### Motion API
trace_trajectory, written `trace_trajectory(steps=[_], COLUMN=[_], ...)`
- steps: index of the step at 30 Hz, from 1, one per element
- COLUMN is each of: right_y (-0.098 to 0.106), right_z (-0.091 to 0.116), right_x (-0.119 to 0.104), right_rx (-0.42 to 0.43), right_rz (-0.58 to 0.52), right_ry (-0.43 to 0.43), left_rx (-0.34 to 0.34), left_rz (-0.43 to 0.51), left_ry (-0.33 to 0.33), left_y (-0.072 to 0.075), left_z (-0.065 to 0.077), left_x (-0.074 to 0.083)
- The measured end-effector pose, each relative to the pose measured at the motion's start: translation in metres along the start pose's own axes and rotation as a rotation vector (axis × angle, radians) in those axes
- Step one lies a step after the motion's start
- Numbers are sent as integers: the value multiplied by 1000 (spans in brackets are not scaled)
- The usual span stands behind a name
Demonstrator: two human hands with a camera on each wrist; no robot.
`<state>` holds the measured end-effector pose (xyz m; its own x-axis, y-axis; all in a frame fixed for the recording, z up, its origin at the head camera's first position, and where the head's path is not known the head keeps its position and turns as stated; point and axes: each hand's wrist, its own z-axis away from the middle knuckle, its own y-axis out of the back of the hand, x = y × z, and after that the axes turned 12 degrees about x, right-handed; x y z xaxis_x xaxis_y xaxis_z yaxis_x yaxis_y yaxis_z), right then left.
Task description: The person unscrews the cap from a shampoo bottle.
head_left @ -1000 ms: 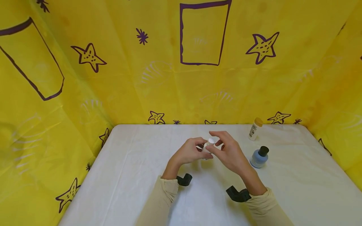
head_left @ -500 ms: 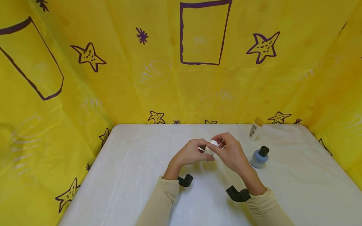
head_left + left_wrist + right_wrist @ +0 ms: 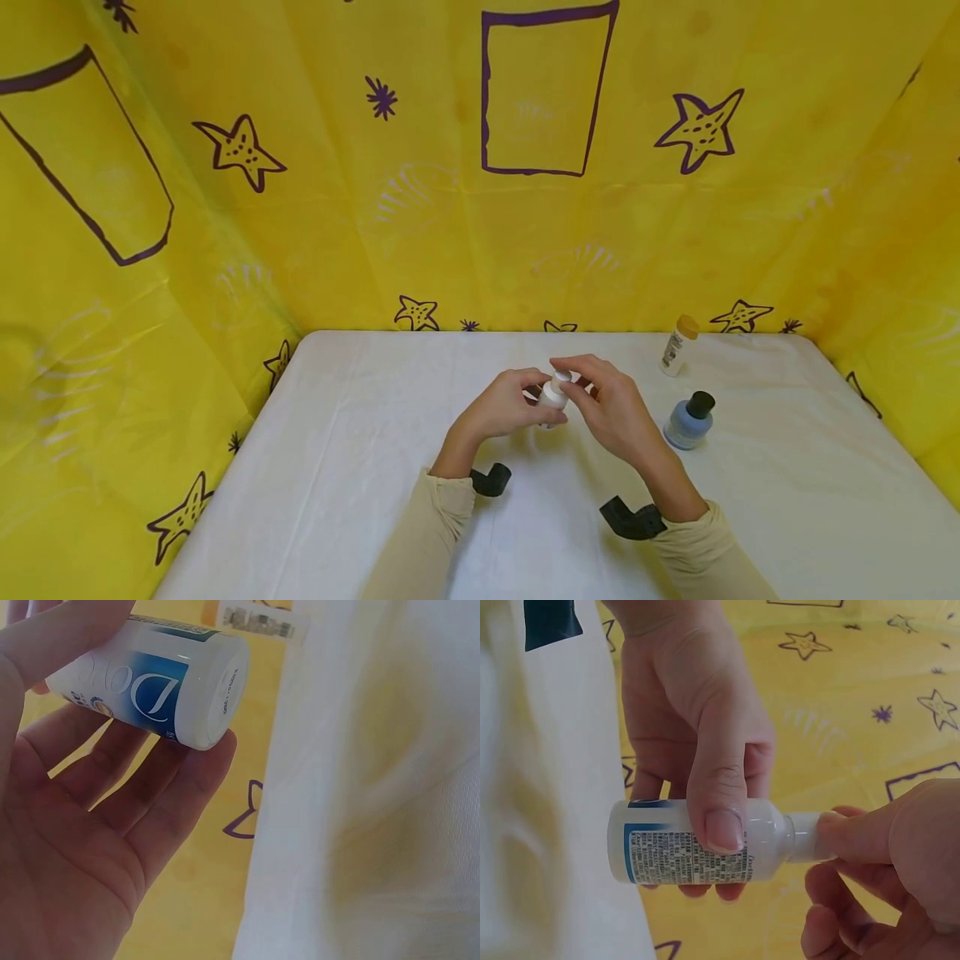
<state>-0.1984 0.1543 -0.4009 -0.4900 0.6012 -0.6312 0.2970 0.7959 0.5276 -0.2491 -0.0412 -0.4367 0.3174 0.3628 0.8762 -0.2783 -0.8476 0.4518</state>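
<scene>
My left hand (image 3: 501,407) holds a small white bottle (image 3: 552,397) above the table, thumb on one side and fingers on the other. The bottle has a blue and white label (image 3: 154,686) and, in the left wrist view, its base faces the table side. In the right wrist view its narrower white cap (image 3: 804,837) sits between the thumb and a finger of my right hand (image 3: 922,862). Seen from the head, the right hand (image 3: 611,408) meets the bottle's top from the right. Part of the cap is hidden by the thumb.
A blue bottle with a black cap (image 3: 688,422) stands right of my right hand. Behind it is a white bottle with a yellow cap (image 3: 678,346). White cloth covers the table (image 3: 360,417); yellow patterned cloth (image 3: 322,233) hangs around it. Black mounts sit at both wrists.
The right fingers, curled closely around the cap half a second ago, are now more extended across its top. The bottle's top has shifted slightly left. The other bottles stay in place.
</scene>
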Motion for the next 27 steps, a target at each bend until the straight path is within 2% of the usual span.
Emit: trace_trajectory(steps=[6,11,15,20,27], right_y=[0,-2,-2,-2,-3], right_z=[0,-1,-1,0,0], right_x=[-2,-2,-1,-1,-1], right_rx=[-2,7,16,14,33], right_rz=[-1,8,22,16,-2], right_ry=[-44,-128,-177,-152,-61], left_rx=[-8,-15,-32,-41,-42], left_rz=[1,-20,-34,-47,-46], left_ry=[-13,-39,-33,-31,-31], left_y=[2,0,-2,-2,-1], left_z=[0,-1,0,0,0], left_x=[0,3,4,3,1])
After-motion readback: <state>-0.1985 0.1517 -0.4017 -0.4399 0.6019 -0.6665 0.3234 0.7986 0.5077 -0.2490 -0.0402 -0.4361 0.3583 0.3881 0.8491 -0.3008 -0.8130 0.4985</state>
